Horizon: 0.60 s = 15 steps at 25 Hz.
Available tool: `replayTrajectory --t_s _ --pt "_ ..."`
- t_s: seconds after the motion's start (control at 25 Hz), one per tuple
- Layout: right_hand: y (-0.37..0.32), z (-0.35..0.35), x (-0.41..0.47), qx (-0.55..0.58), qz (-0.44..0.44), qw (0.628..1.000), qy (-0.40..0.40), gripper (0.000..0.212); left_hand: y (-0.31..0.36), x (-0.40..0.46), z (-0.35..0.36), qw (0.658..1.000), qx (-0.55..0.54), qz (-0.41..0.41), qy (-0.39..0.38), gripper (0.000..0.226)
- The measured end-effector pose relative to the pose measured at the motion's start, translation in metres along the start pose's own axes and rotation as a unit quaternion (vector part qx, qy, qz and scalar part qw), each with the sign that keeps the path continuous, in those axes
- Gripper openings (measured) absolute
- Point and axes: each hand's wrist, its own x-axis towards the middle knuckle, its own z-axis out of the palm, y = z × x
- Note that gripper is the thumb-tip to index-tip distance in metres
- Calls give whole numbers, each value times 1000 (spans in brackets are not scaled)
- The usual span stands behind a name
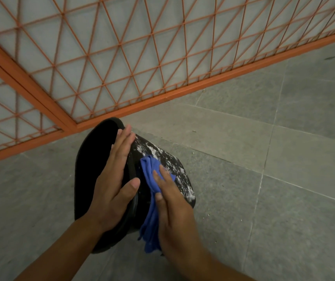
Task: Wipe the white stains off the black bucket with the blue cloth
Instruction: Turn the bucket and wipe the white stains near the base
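Observation:
The black bucket (93, 165) lies on its side on the grey floor, its mouth turned to the left. White stains (162, 157) speckle its upper side wall toward the base. My left hand (113, 183) rests flat on the rim with straight fingers, thumb spread toward the wall. My right hand (172, 205) presses the bunched blue cloth (150, 201) against the bucket's side, just below the stains, fingers laid straight over it. Part of the cloth hangs down under my right palm.
An orange metal grid fence (142, 57) with a thick bottom rail runs diagonally behind the bucket, close to its rim. Grey floor tiles (274, 159) spread to the right and front, with small white crumbs near the bucket.

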Motion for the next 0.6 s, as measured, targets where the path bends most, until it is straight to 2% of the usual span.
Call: replayTrajectory --t_s 0.16,0.32,0.4,0.48,0.6 --pt "-13 8 -21 -4 -52 996 -67 41 -3 0 -2 1000 0 2 10 88" --pt "4 5 -9 11 -42 999 0 42 -3 -1 -3 1000 4 -6 8 84" --pt "6 4 -19 2 -22 1000 -18 43 -1 -3 -1 1000 19 5 4 85" --pt "-2 8 -25 -9 -41 998 -54 42 -1 -1 -2 1000 24 -2 9 84" --pt "-3 8 -11 1 -73 997 -2 41 5 1 -5 999 28 -21 -3 75"
